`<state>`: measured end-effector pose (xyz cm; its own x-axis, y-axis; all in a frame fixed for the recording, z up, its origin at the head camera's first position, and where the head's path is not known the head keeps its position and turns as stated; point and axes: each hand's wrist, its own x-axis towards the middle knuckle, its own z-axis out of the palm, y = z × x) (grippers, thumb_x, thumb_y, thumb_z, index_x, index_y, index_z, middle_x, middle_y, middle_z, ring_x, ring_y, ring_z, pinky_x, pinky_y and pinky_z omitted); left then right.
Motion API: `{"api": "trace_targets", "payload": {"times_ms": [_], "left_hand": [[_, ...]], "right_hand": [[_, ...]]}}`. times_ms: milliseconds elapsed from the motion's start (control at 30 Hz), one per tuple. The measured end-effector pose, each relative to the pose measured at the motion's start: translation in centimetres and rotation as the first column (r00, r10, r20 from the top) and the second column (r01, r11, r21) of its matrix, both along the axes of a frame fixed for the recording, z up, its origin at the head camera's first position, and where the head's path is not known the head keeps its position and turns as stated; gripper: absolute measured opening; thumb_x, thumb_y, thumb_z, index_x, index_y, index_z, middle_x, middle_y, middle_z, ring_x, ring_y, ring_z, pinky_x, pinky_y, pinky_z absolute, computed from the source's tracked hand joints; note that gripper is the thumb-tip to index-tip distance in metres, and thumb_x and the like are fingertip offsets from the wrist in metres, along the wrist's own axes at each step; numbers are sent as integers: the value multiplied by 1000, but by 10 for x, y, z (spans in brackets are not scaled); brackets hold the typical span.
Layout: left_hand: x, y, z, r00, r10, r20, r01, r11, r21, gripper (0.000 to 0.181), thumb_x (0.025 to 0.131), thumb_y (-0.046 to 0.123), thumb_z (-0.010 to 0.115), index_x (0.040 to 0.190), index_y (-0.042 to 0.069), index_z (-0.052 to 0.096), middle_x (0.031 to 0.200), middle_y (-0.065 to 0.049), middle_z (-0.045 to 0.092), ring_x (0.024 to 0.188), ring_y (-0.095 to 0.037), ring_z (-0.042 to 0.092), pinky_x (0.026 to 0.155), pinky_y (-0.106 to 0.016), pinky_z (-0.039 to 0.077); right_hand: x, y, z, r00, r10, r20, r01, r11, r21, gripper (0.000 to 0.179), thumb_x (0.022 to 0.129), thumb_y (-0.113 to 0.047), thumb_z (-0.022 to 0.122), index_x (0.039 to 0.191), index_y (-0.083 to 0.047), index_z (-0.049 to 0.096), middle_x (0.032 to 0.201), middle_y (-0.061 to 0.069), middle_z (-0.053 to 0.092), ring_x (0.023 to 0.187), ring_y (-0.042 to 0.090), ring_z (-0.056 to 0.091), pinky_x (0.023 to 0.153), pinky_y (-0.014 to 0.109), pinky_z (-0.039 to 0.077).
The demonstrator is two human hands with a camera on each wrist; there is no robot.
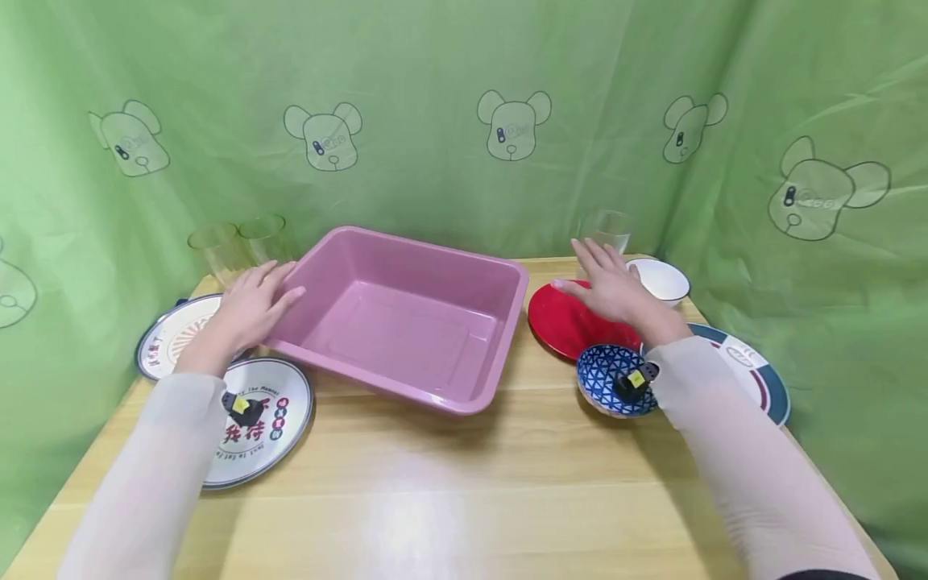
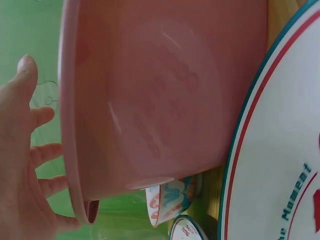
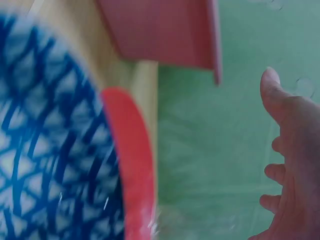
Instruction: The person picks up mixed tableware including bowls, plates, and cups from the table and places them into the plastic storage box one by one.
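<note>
A pink plastic basin (image 1: 406, 322) sits slightly turned on the wooden table. My left hand (image 1: 250, 310) hovers at its left side, fingers spread; in the left wrist view the fingertips come right up to the rim of the basin (image 2: 150, 100). Below that hand lie two printed white plates, the nearer (image 1: 271, 427) partly covered by the forearm. On the other side my right hand (image 1: 612, 290) is stretched out above a red plate (image 1: 558, 322), holding nothing. Under its wrist stands a blue-and-white patterned bowl (image 1: 605, 379), which fills the left of the right wrist view.
Two yellowish glasses (image 1: 261, 238) stand at the back left, one clear glass (image 1: 609, 225) at the back right. Beside it is a white bowl (image 1: 660, 278). A teal-rimmed plate (image 1: 776, 395) lies at the right edge. Green curtain (image 1: 420, 193) surrounds the table (image 1: 464, 483).
</note>
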<state>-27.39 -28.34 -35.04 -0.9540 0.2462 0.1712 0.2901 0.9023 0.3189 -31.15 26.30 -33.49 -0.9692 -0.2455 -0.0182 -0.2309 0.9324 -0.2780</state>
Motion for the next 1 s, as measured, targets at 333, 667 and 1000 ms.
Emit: {"api": "trace_targets", "payload": {"times_ms": [333,667,1000], "left_hand": [[28,11,-11,986,-121,-111,122,993,-5,61,104,44,42,150,5,35,153,-26,28,139,-48,24,113,-65,15],[47,36,-16,970,-242,-29,242,970,3,63,101,43,50,152,10,33,152,-21,35,138,-42,31,114,-61,20],[55,55,-29,966,-249,-70,240,964,-118,70,92,59,56,146,15,46,137,-15,55,126,-36,50,110,-64,23]], "right_hand": [[29,-44,10,981,155,-119,-161,986,-40,85,94,-62,48,158,-15,16,162,15,10,147,41,5,114,65,9],[55,-74,-6,940,309,-147,-327,938,-117,77,97,-53,52,157,-15,22,162,11,17,146,37,14,115,60,18],[69,-80,-26,923,339,-179,-373,904,-209,71,95,-47,60,154,-18,33,160,9,23,144,37,20,109,61,31]]}}
